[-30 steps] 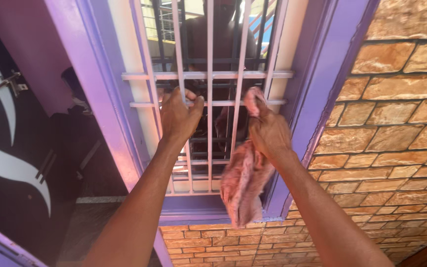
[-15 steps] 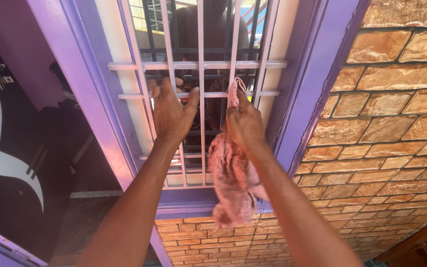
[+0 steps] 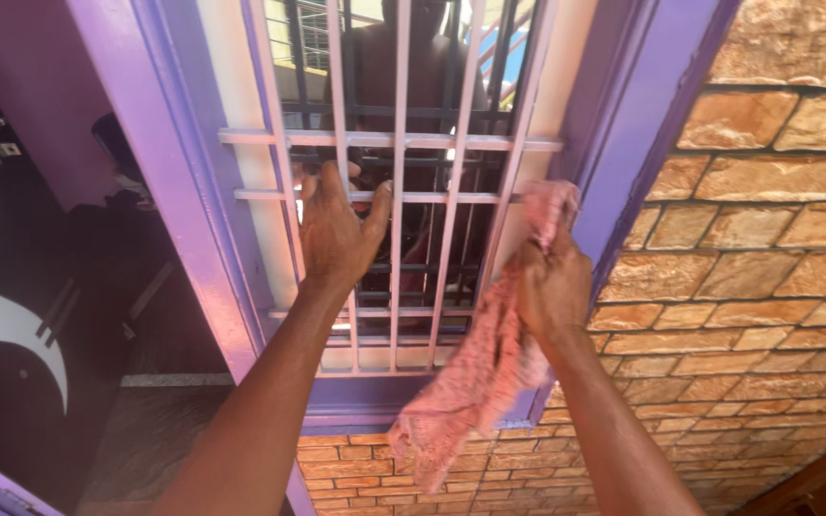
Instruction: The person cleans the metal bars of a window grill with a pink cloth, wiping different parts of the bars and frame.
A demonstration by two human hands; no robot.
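Left hand [image 3: 338, 229]: fingers curling closed around a bar of the white window grille [image 3: 403, 196]. Right hand [image 3: 552, 282]: fist clenching a pink cloth [image 3: 470, 382], pressing its top against the grille's right edge; the rest is hanging beside the purple frame [image 3: 623, 124], above the brick wall [image 3: 767, 287].

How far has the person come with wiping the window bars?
Done: cannot tell; no bar looks plainly cleaner. In hand: the right hand presses a pink cloth on the rightmost bar of the white grille; the left hand grips a crossbar. Left: possibly the lower bars and purple frame.
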